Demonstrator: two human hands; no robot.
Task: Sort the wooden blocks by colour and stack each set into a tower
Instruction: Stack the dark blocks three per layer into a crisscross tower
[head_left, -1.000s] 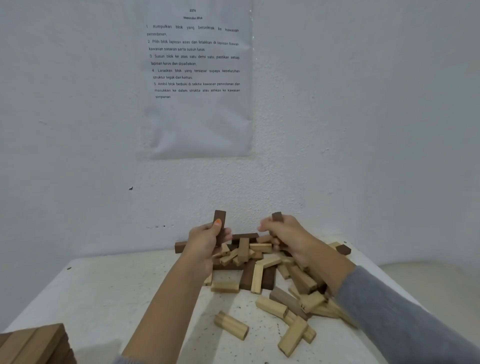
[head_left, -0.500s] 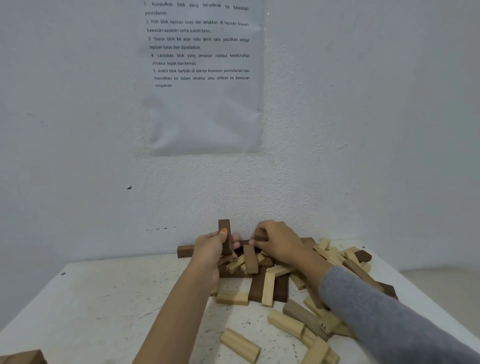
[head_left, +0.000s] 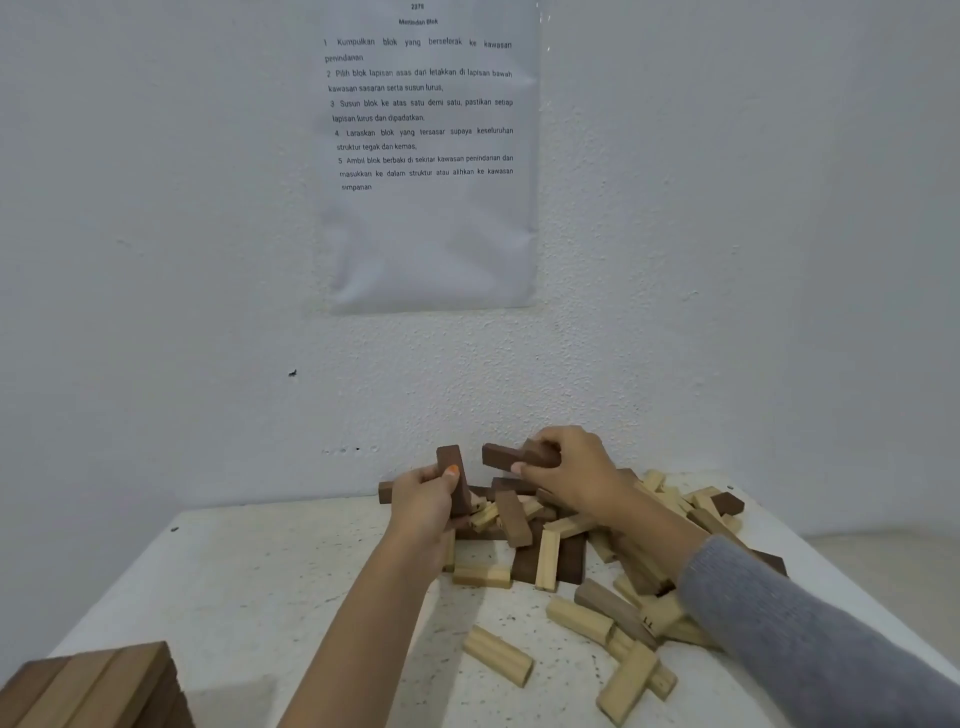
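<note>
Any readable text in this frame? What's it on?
All on the wall sheet, steps 2-5 openings only:
"Menindan Blok" (heading; the number above it is too blurred)
"1 Kumpulkan blok yang berselerak ke kawasan penindanan"
"2 Pilih blok lapisan asas..."
"3 Susun blok ke atas satu demi satu..."
"4 Laraskan blok yang tersasar..."
"5 Ambil blok berbaki..."
Light block: small dark mark, too small to read.

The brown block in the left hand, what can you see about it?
The dark brown block is a long, smooth wooden bar. It stands nearly upright above the pile. The left hand grips its lower part, the orange-nailed thumb pressing its front. Its top pokes free, apart from the second dark block that the right hand holds.
</note>
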